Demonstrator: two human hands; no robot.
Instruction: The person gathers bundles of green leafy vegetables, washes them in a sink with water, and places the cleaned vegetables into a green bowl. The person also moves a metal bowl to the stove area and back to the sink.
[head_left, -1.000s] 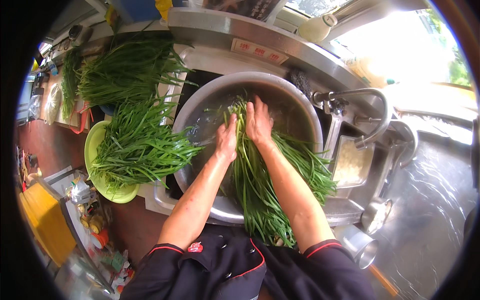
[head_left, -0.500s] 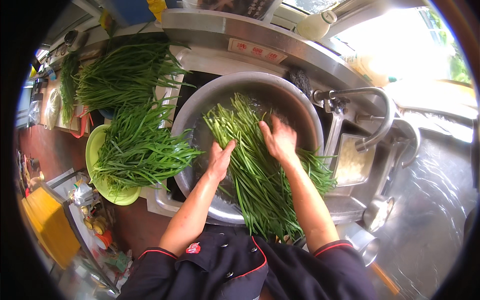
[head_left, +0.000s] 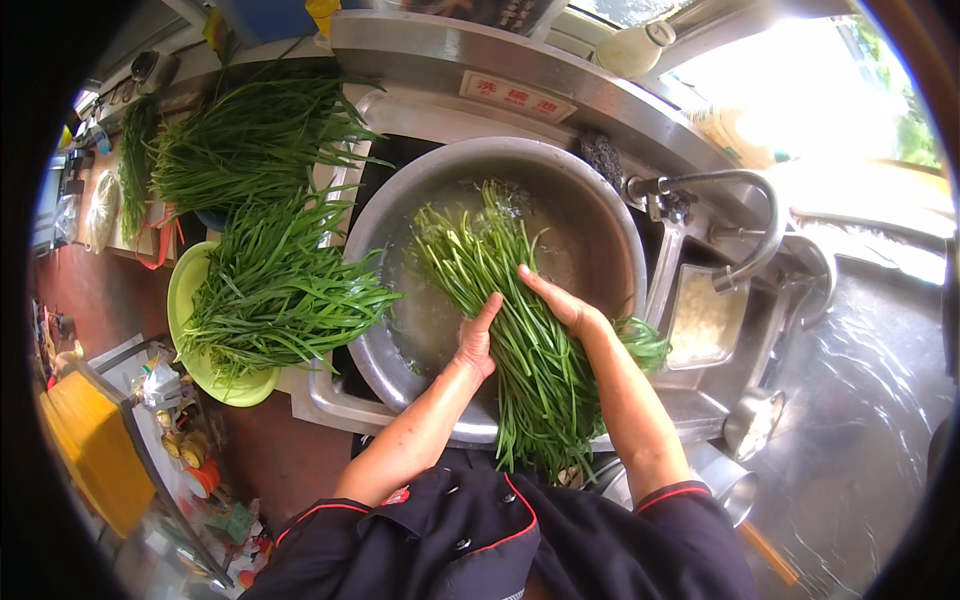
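A large bundle of Chinese chives [head_left: 535, 345] slants across a wide metal basin [head_left: 612, 200], pale stalk ends over the cloudy water and green leaf tips hanging over the near rim. My left hand [head_left: 478, 342] presses round the bundle from the left, thumb on top. From the right, my right hand [head_left: 560, 300] clasps the same bundle, its fingers partly hidden beneath the leaves. Some more leaves [head_left: 643, 343] stick out past my right wrist at the basin's right edge.
To the left, a light green bowl [head_left: 185, 290] holds more chives, with another heap of chives [head_left: 250, 150] behind it. At the right stand a curved faucet [head_left: 770, 225], a tray of pale bits [head_left: 705, 315] and a metal pot [head_left: 735, 490].
My hands have drawn nearer to me and closer together, with the bundle gathered narrower between them. More cloudy water shows at the left of the basin.
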